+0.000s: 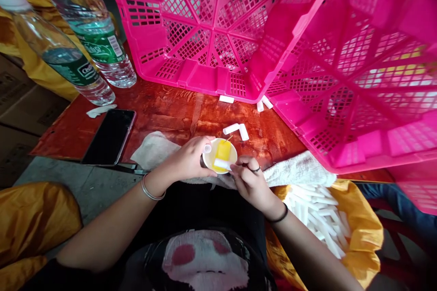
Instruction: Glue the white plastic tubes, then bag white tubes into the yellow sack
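My left hand (194, 157) is closed around a small white cup (206, 160) above the near edge of the table. Yellow liquid (223, 149) lies in the cup, and a thin brown stick (228, 138) leans over its far rim. A short white cylinder (206, 148) shows by my left thumb, at the cup's left side. Between the fingers of my right hand (251, 181) is a white strip (222, 163), its far end over or in the yellow liquid; contact is unclear. Several short white cylinders (243, 132) lie on the table beyond the cup.
Two pink plastic baskets (205, 82) stand on their sides across the red table (164, 109). Bottles (102, 50) and a phone (109, 137) are at left. Cloths (155, 148) lie along the near edge. A yellow sack (367, 232) of white strips (319, 213) sits at lower right.
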Tool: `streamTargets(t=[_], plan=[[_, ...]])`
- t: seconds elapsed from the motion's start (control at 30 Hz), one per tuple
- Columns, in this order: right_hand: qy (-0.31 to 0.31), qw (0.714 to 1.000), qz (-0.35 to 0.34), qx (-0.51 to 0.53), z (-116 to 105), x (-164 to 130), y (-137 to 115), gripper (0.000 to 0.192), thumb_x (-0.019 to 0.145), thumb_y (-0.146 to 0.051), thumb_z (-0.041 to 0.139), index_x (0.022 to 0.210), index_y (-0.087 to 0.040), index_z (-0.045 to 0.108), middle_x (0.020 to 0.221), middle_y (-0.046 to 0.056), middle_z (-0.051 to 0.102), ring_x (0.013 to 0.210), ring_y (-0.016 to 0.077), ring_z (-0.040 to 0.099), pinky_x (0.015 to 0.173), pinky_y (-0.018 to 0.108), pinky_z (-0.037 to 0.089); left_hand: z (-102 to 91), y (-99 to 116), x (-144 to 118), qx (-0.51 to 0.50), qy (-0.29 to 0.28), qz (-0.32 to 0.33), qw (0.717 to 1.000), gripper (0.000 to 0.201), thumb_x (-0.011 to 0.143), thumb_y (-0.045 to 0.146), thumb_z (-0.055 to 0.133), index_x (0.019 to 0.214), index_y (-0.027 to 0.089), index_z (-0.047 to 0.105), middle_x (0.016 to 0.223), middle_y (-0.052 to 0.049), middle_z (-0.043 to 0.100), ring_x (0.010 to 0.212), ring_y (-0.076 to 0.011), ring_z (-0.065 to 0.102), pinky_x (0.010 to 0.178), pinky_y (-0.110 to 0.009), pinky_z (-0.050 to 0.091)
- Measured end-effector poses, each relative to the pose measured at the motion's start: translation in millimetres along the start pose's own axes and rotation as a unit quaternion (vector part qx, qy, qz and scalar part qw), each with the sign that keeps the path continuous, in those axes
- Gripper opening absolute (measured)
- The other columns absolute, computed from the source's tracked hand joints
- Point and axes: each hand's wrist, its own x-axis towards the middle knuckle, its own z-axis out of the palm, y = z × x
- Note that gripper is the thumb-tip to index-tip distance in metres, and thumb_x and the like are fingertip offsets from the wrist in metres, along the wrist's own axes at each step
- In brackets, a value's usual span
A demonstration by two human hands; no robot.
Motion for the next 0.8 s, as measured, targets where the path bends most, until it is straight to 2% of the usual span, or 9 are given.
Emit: streamTargets(t=[0.1, 0.17, 0.27, 0.33, 0.5, 0.6, 0.67, 0.73, 0.8], plan=[[-0.002, 0.991, 0.095, 0.098, 2, -1, 1, 0.017, 0.097, -0.029, 0.053, 0.113, -0.024, 0.058, 0.093, 0.005, 0.061, 0.080, 0.0173, 0.064, 0.068, 0.033, 0.058, -0.6, 0, 0, -0.005, -0.004, -0.003, 1.000, 0.083, 0.058, 0.038, 0.092, 0.124, 0.021, 0.046, 0.130, -0.015, 0.060, 0.120, -0.0346, 0.059, 0.099, -0.050, 0.050], [-0.003, 0.985, 0.128, 0.113, 2, -2, 0, 0.018, 0.098, -0.032, 0.052, 0.113, -0.023, 0.058, 0.091, 0.004, 0.062, 0.077, 0.0165, 0.064, 0.067, 0.032, 0.058, -0.7, 0, 1, -0.009, -0.002, -0.004, 1.000, 0.083, 0.057, 0.038, 0.092, 0.124, 0.022, 0.046, 0.129, -0.014, 0.061, 0.119, -0.0338, 0.060, 0.099, -0.049, 0.051], [0.009, 0.998, 0.047, 0.031, 1, -3, -1, 0.011, 0.094, -0.025, 0.057, 0.103, -0.024, 0.064, 0.099, 0.008, 0.061, 0.094, 0.0209, 0.063, 0.078, 0.037, 0.058, -0.6, 0, 1, -0.011, 0.001, 0.002, 1.000, 0.085, 0.056, 0.038, 0.093, 0.125, 0.023, 0.046, 0.129, -0.013, 0.060, 0.120, -0.0328, 0.060, 0.101, -0.048, 0.050], [0.013, 1.000, 0.002, 0.013, 0, -3, -3, 0.012, 0.093, -0.020, 0.058, 0.101, -0.025, 0.065, 0.100, 0.008, 0.059, 0.098, 0.0210, 0.062, 0.081, 0.038, 0.057, -0.6, 0, 1, -0.009, 0.001, 0.005, 1.000, 0.084, 0.057, 0.037, 0.093, 0.125, 0.022, 0.046, 0.131, -0.014, 0.060, 0.121, -0.0330, 0.059, 0.101, -0.048, 0.050], [0.012, 0.998, 0.050, 0.020, 1, -6, 1, 0.022, 0.095, -0.024, 0.058, 0.117, -0.025, 0.059, 0.105, 0.008, 0.063, 0.097, 0.0204, 0.064, 0.081, 0.037, 0.059, -0.4, 0, 0, -0.012, 0.003, -0.008, 1.000, 0.086, 0.055, 0.038, 0.093, 0.126, 0.021, 0.046, 0.129, -0.014, 0.061, 0.119, -0.0333, 0.059, 0.100, -0.049, 0.050], [-0.015, 0.996, -0.066, -0.064, -1, -11, 9, 0.027, 0.093, -0.014, 0.058, 0.116, -0.027, 0.062, 0.105, 0.007, 0.064, 0.100, 0.0208, 0.063, 0.084, 0.036, 0.057, -0.6, -1, 0, -0.027, 0.003, -0.013, 1.000, 0.082, 0.056, 0.038, 0.092, 0.123, 0.022, 0.048, 0.128, -0.013, 0.061, 0.119, -0.0323, 0.060, 0.101, -0.048, 0.050], [-0.004, 0.988, -0.134, -0.079, -3, -11, 12, 0.031, 0.091, -0.009, 0.059, 0.114, -0.029, 0.062, 0.102, 0.005, 0.066, 0.097, 0.0198, 0.064, 0.084, 0.036, 0.057, -1.9, -2, 0, -0.028, -0.002, -0.007, 1.000, 0.079, 0.056, 0.038, 0.092, 0.120, 0.022, 0.047, 0.128, -0.013, 0.060, 0.120, -0.0326, 0.059, 0.102, -0.049, 0.049], [0.045, 0.992, -0.107, -0.048, -4, -8, 8, 0.028, 0.091, -0.012, 0.061, 0.114, -0.027, 0.061, 0.104, 0.006, 0.066, 0.096, 0.0204, 0.065, 0.082, 0.037, 0.058, -5.3, -1, 0, -0.008, 0.009, 0.011, 1.000, 0.078, 0.054, 0.042, 0.092, 0.114, 0.021, 0.047, 0.132, -0.017, 0.055, 0.125, -0.0360, 0.054, 0.104, -0.051, 0.047], [0.097, 0.995, -0.002, 0.018, -4, -1, 0, 0.022, 0.093, -0.021, 0.060, 0.115, -0.025, 0.059, 0.105, 0.008, 0.067, 0.095, 0.0209, 0.067, 0.080, 0.037, 0.060, -11.0, 4, 1, 0.033, 0.033, 0.028, 0.999, 0.063, 0.066, 0.046, 0.084, 0.109, 0.019, 0.047, 0.132, -0.021, 0.052, 0.128, -0.0372, 0.050, 0.104, -0.052, 0.045]])
